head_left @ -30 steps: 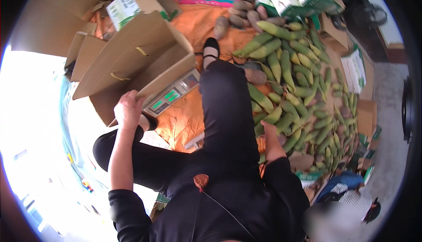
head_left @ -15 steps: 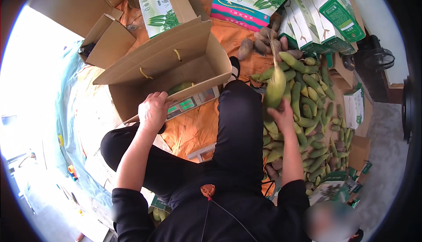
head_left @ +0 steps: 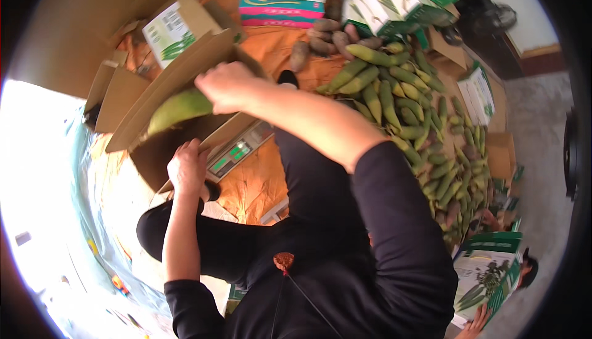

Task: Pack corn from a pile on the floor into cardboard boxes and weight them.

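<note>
My right hand [head_left: 227, 87] is shut on a large green radish [head_left: 176, 112], held lengthwise inside the open brown cardboard box [head_left: 139, 116]. Its fingers wrap the radish's right end. My left hand [head_left: 187, 165] grips the box's near edge, its thumb side against the cardboard. Under the near side of the box, a scale [head_left: 259, 134] with lit green displays sticks out. The bottom of the box is partly hidden by my right hand and the radish.
To the right lies a large pile of green radishes [head_left: 410, 102], with brownish roots [head_left: 324, 43] behind it. White-green cartons [head_left: 376, 6] stand at the back. Another person's hand [head_left: 475, 325] holds a printed carton [head_left: 484, 271] at lower right. A smaller box [head_left: 117, 95] stands left.
My right hand has carried the radish from the pile leftward into the box. The view has shifted, and my left hand stays at the box's near edge. A carton and another person's hand now show at lower right.
</note>
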